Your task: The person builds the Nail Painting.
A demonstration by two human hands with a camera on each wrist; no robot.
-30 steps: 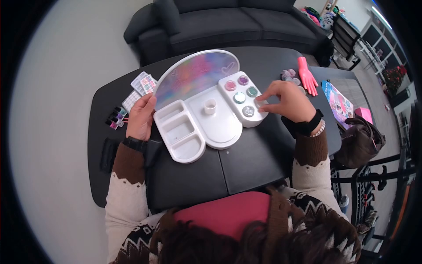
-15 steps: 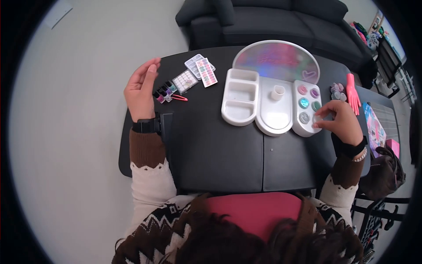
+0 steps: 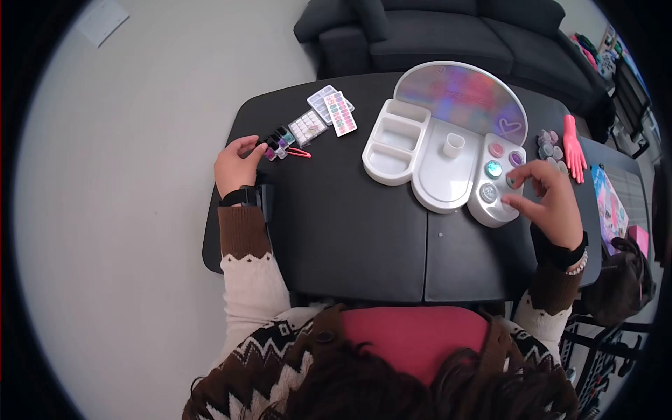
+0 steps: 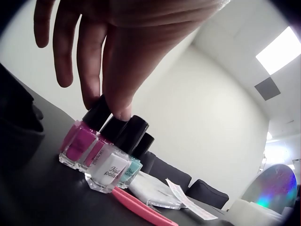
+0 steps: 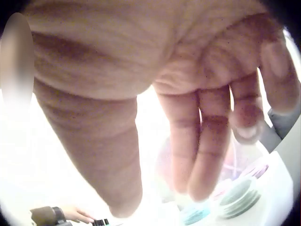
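Right hand [image 3: 549, 206]: open, thumb and fingers apart, over the white organizer's [image 3: 441, 194] right section. Left hand [image 3: 236, 168]: pinching 1 black cap [image 4: 97, 113] among nail polish bottles [image 4: 109, 168], near pink tweezers [image 4: 143, 208]. Beyond: 1 pink model hand [image 3: 573, 148]; farthest, 1 dark sofa [image 3: 441, 45].

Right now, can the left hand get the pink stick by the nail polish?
Probably yes. The left hand is close, its fingers at the black caps. The nail polish bottles stand between it and the pink stick, but it could reach over them, and the stick's far end lies uncovered.
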